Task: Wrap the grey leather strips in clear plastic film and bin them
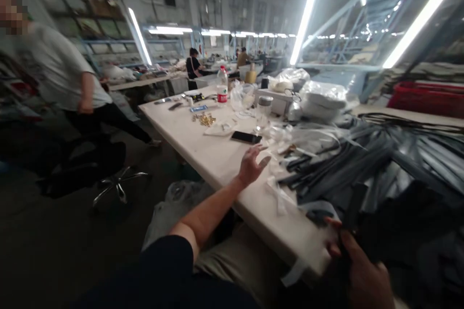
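Observation:
My left hand [253,165] reaches out over the pale tabletop [203,154] with fingers apart and nothing in them. Just beyond its fingertips lies a black phone [246,137]. At the lower right, my right hand [366,263] is closed around a dark strip [355,205] that sticks up from the fingers; motion blurs it. Beside that hand a large heap of dark grey and black strips [384,159] covers the right of the table. White translucent tape-like pieces [281,198] lie between my hands.
Small brass-coloured metal parts [205,119], a red-capped bottle [222,87], a clear jar [264,108] and plastic-wrapped bundles [322,99] stand farther back. At left are a wheeled chair [90,164] and a walking person [65,67]. A red crate [427,99] sits far right.

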`<state>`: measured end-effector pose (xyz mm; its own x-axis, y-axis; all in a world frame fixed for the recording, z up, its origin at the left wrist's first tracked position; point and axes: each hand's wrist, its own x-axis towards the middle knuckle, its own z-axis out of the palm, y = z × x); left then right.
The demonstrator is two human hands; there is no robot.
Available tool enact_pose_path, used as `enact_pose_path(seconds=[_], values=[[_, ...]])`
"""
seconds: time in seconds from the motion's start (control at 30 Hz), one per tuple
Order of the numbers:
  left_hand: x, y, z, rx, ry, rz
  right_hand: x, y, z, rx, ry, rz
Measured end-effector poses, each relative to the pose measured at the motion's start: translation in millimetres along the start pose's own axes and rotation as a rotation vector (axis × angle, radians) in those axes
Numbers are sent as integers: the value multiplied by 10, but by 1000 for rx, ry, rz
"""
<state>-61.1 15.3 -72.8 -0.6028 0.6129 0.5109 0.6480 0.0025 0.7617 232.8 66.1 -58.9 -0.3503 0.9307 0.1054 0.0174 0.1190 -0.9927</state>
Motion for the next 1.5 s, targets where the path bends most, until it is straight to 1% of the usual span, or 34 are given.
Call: enact_pose_path(seconds=[0.03, 0.1, 0.13, 0.17, 0.23, 0.27, 0.3, 0.37, 0.43, 0.53, 0.63, 0.67, 0.8, 0.87, 0.93, 1.0, 1.07, 1.1, 1.13, 1.17, 1.2, 1.3, 1.33, 1.37, 1.4, 1.5], values=[[-96, 6, 20, 14, -69, 135, -66, 45, -19, 25, 33, 71], [-279, 31, 53, 67, -256, 399, -129, 95, 10, 98, 50, 194], [-347, 44, 67, 114, -356, 513, -134, 103, 39, 137, 47, 220], [-388, 52, 81, 166, -444, 585, -130, 100, 69, 179, 48, 237], [-369, 35, 108, 257, -566, 637, -115, 77, 112, 243, 59, 229], [-310, 10, 116, 281, -593, 627, -111, 63, 124, 260, 66, 209], [-227, -26, 120, 284, -593, 594, -111, 50, 130, 276, 72, 190], [-22, -117, 109, 256, -536, 484, -119, 32, 135, 306, 80, 158], [171, -217, 76, 228, -448, 361, -129, 30, 137, 310, 80, 134], [361, -350, 0, 190, -363, 254, -130, 58, 136, 296, 78, 121], [448, -435, -90, 120, -306, 184, -123, 94, 130, 325, 87, 126], [465, -451, -119, 89, -270, 153, -125, 98, 130, 334, 84, 127], [481, -460, -216, -105, -20, -12, -153, 60, 155, 307, 50, 82], [439, -417, -255, -135, 52, -42, -168, 35, 175, 268, 38, 54], [344, -323, -289, -51, 57, 29, -179, 24, 191, 233, 19, 42], [191, -171, -315, 65, 50, 174, -186, 26, 199, 204, -2, 40], [-18, 28, -328, 166, 31, 338, -189, 34, 201, 176, -14, 39], [-137, 136, -326, 180, 5, 388, -189, 39, 202, 167, -15, 38], [-264, 244, -319, 169, -39, 407, -188, 45, 202, 164, -16, 36], [-396, 348, -304, 134, -110, 391, -186, 51, 203, 163, -17, 31], [-529, 444, -281, 81, -212, 341, -185, 57, 205, 163, -19, 26], [-902, 667, -179, -51, -566, 109, -187, 69, 213, 165, -21, 10], [-1005, 716, -139, -78, -658, 50, -190, 69, 217, 166, -15, 8], [-1094, 753, -101, -98, -721, 10, -195, 66, 221, 166, -12, 6], [-1165, 779, -65, -114, -753, -17, -200, 61, 224, 164, -9, 7], [-1287, 805, 6, -182, -769, -69, -215, 36, 234, 159, -3, 11]])
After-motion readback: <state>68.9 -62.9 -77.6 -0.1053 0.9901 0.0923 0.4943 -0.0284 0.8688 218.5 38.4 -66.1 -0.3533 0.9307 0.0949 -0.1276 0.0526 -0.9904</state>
